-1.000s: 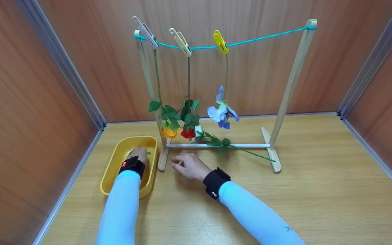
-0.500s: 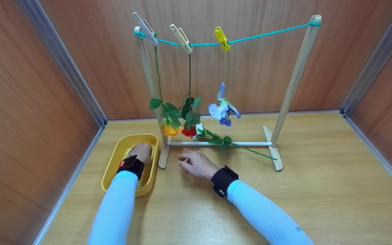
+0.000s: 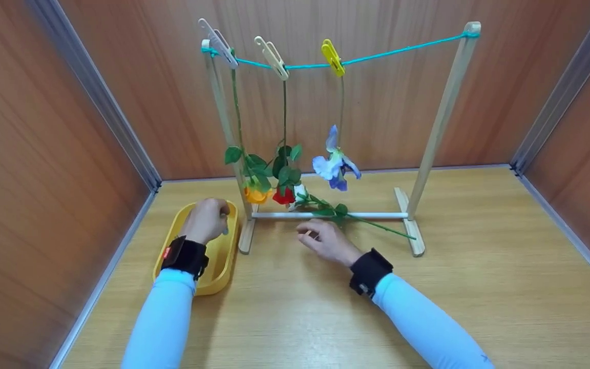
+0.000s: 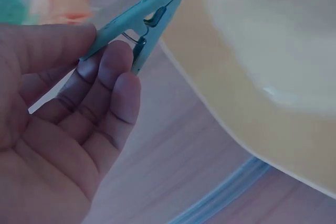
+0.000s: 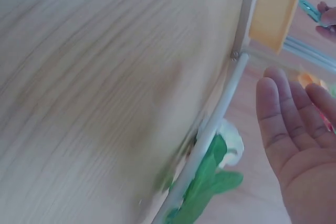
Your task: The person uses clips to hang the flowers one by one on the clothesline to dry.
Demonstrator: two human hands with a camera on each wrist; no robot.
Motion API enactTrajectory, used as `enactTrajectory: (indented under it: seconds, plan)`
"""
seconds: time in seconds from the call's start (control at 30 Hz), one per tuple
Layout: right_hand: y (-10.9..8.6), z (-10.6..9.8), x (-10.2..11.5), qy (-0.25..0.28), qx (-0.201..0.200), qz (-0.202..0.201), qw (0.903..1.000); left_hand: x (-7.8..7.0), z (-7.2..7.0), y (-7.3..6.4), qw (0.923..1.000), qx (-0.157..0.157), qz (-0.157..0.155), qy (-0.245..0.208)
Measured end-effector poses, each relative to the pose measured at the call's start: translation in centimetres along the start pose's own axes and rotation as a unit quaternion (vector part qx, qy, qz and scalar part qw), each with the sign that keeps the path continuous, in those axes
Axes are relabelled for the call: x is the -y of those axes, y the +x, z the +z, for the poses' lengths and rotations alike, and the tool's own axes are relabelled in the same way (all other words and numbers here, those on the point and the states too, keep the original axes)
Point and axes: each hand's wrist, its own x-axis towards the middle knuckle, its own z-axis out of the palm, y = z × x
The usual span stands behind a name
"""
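Note:
Between thumb and fingers my left hand [image 3: 205, 221] pinches a teal clothespin [image 4: 139, 19], above the yellow tub [image 3: 169, 241]. My right hand [image 3: 330, 242] holds nothing, its fingers loosely bent, just in front of the rack's white bottom bar [image 3: 377, 216]. Across that bar leans a white rose [image 3: 300, 195], its green stem pointing right. From the blue cord [image 3: 402, 49] hang an orange rose [image 3: 257, 195], a red rose [image 3: 285, 196] and a blue iris [image 3: 333, 166]. They are clipped by a grey clothespin [image 3: 219, 43], a cream clothespin [image 3: 273, 57] and a yellow clothespin [image 3: 332, 57].
The rack's left post [image 3: 220, 102] and right post [image 3: 444, 123] stand on wooden feet, with the tub close beside the left foot [image 3: 247, 236]. Wood-grain panels [image 3: 387, 113] enclose the table [image 3: 505, 256] at the back and both sides.
My left hand has risen from inside the tub and now shows a clothespin in its fingers. My right hand has moved right along the bottom bar, still holding nothing.

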Motion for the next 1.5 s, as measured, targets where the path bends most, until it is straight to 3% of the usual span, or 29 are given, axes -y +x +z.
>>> enactTrajectory:
  seconds: [0.17, 0.33, 0.5, 0.67, 0.8, 1.1, 1.3, 1.5]
  plan:
    - [-1.2, -0.8, -0.6, 0.002, -0.044, -0.008, 0.9990, -2.1, -0.1, -1.1, 0.9945, -0.077, 0.061, -0.034]
    - [-2.0, -1.9, -0.2, 0.038, -0.059, 0.020, 0.9974, -4.5, 0.3, -2.2, 0.9881, -0.107, 0.087, -0.067]
    - [-2.8, -2.8, 0.4, 0.072, -0.079, 0.021, 0.9941, -6.5, 1.5, -3.0, 0.9780, -0.136, 0.112, -0.112]
    - [-3.7, -3.3, 0.6, 0.074, -0.105, 0.017, 0.9916, -7.8, 3.5, -3.5, 0.9699, -0.139, 0.121, -0.160]
    - [-4.6, -3.3, 0.5, 0.062, -0.112, 0.023, 0.9915, -8.6, 5.6, -4.1, 0.9586, -0.161, 0.144, -0.186]
    - [-5.5, -2.9, -0.1, 0.074, -0.099, 0.041, 0.9915, -10.1, 8.9, -4.4, 0.9384, -0.193, 0.165, -0.235]
    - [-5.5, -2.3, -0.1, 0.063, -0.078, 0.030, 0.9945, -10.9, 10.0, -4.3, 0.9356, -0.178, 0.170, -0.253]
    - [-5.7, -2.7, 0.3, 0.096, -0.042, 0.026, 0.9941, -11.7, 10.3, -4.4, 0.9337, -0.153, 0.189, -0.263]
